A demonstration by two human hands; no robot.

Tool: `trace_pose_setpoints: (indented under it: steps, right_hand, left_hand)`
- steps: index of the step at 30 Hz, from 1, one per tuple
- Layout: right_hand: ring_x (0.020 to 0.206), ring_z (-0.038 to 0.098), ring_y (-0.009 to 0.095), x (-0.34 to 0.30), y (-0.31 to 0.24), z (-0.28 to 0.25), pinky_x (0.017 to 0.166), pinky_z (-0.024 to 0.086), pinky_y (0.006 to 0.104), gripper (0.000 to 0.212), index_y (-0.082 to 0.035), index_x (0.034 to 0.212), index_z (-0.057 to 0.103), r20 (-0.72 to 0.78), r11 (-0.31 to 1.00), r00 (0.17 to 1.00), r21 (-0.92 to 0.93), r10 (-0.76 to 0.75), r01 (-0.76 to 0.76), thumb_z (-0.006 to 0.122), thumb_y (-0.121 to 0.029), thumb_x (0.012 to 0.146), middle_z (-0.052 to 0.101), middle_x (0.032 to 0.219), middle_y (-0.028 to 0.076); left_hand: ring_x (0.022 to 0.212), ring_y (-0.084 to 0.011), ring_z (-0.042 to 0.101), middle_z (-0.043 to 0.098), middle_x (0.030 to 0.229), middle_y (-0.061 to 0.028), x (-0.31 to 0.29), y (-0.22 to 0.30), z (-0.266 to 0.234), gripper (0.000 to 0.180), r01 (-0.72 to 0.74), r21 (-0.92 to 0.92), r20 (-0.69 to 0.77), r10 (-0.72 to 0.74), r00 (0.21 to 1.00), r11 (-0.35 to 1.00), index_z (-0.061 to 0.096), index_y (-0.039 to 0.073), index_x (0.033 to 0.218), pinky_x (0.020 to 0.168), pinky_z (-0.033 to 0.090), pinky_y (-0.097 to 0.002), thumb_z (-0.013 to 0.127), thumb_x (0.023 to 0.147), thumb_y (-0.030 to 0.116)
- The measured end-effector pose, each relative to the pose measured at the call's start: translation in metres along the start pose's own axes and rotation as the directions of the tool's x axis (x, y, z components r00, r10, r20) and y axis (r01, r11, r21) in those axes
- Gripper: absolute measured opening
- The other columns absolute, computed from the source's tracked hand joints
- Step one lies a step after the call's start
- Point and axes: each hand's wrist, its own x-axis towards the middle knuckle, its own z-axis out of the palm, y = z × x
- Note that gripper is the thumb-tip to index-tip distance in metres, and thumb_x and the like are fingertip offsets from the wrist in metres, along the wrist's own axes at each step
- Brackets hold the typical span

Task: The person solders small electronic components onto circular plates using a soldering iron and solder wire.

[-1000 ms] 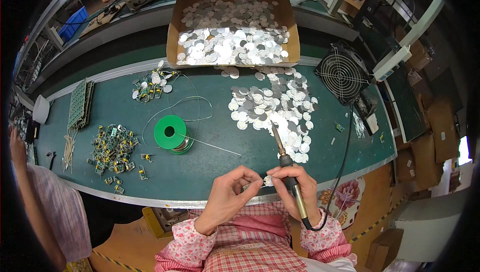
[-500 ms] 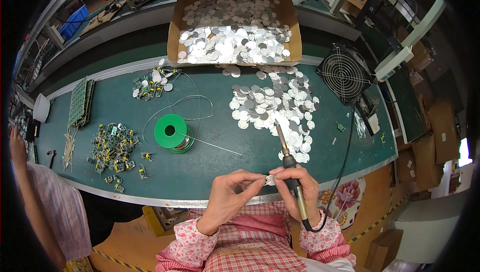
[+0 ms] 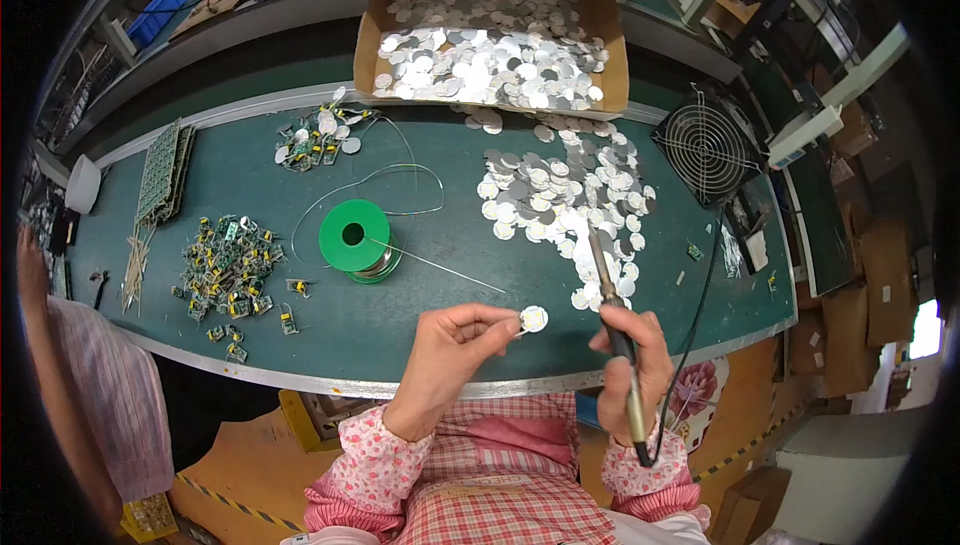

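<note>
Between thumb and forefinger, my left hand (image 3: 450, 357) pinches a small round white LED board (image 3: 534, 320) over the near part of the bench. My right hand (image 3: 640, 370) is closed round the handle of a soldering iron (image 3: 620, 330), whose tip points away toward a spread of loose round white boards (image 3: 560, 195). Left of these stands a green solder spool (image 3: 360, 235), its loose wire end reaching toward the LED board. A heap of small green circuit boards with yellow parts (image 3: 232, 265) lies farther left. A smaller pile of boards with discs attached (image 3: 322, 137) sits behind the spool.
A cardboard box (image 3: 615, 45) full of round boards stands at the back. A black fan (image 3: 706, 145) is at the right, with the iron's cable passing near it. Stacked green panels (image 3: 165, 170) lie at left. Another person's arm (image 3: 60, 375) shows at the left edge.
My hands have moved apart. The left now holds the LED board farther forward with its face showing; the right has shifted right and regripped the soldering iron. The whole view has shifted slightly.
</note>
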Motion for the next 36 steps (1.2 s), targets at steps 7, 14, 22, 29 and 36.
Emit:
trace_pose_setpoints:
  steps: [7,14,22,29,36]
  right_hand:
    - [0.04,0.045,0.011,-0.006,-0.011,0.0,0.039,0.036,0.026,0.016,0.002,0.089,0.062,-0.009,0.975,1.0,0.224,0.0,0.002,0.058,-0.006,0.077,0.059,0.055,0.003]
    - [0.041,0.048,0.011,-0.002,-0.015,0.004,0.038,0.038,0.0257,0.015,0.002,0.089,0.061,0.046,0.981,0.996,0.186,-0.071,0.061,0.057,-0.006,0.077,0.058,0.054,0.003]
    - [0.04,0.054,0.012,0.002,-0.018,0.004,0.039,0.041,0.0237,0.019,0.001,0.089,0.058,0.108,0.984,0.989,0.153,-0.103,0.086,0.053,-0.017,0.085,0.058,0.056,0.007]
    - [0.039,0.052,0.011,0.005,-0.018,0.006,0.039,0.04,0.0232,0.019,0.001,0.087,0.058,0.107,0.982,0.982,0.127,-0.154,0.14,0.053,-0.016,0.084,0.056,0.051,0.005]
    - [0.041,0.049,0.013,-0.01,-0.014,0.005,0.039,0.039,0.0283,0.016,0.002,0.09,0.062,0.018,0.974,0.999,0.222,-0.047,0.042,0.057,-0.007,0.078,0.059,0.058,0.006]
  left_hand:
    - [0.073,-0.007,0.056,0.067,0.085,-0.0045,0.011,0.011,-0.008,0.017,-0.005,-0.074,-0.007,0.005,1.0,0.997,0.068,-0.001,0.099,0.067,0.046,-0.0204,0.067,0.086,0.01]
    - [0.067,-0.0089,0.055,0.067,0.081,-0.0078,0.009,0.018,-0.004,0.014,-0.019,-0.136,-0.051,0.012,0.999,0.991,0.068,-0.002,0.094,0.063,0.044,-0.0224,0.069,0.083,0.006]
    - [0.074,-0.0072,0.057,0.067,0.086,-0.0052,0.007,0.02,-0.007,0.017,-0.041,-0.132,-0.01,0.04,0.999,0.99,0.067,-0.002,0.099,0.067,0.046,-0.0211,0.066,0.086,0.009]
    - [0.074,-0.0073,0.058,0.067,0.086,-0.0052,0.005,0.019,-0.008,0.016,-0.045,-0.124,0.0,0.046,0.999,0.991,0.067,-0.002,0.098,0.067,0.047,-0.0212,0.066,0.086,0.009]
    - [0.068,-0.0092,0.057,0.067,0.081,-0.0077,0.004,0.018,-0.006,0.014,-0.029,-0.136,-0.042,0.024,0.999,0.99,0.068,-0.002,0.094,0.063,0.045,-0.0234,0.068,0.084,0.007]
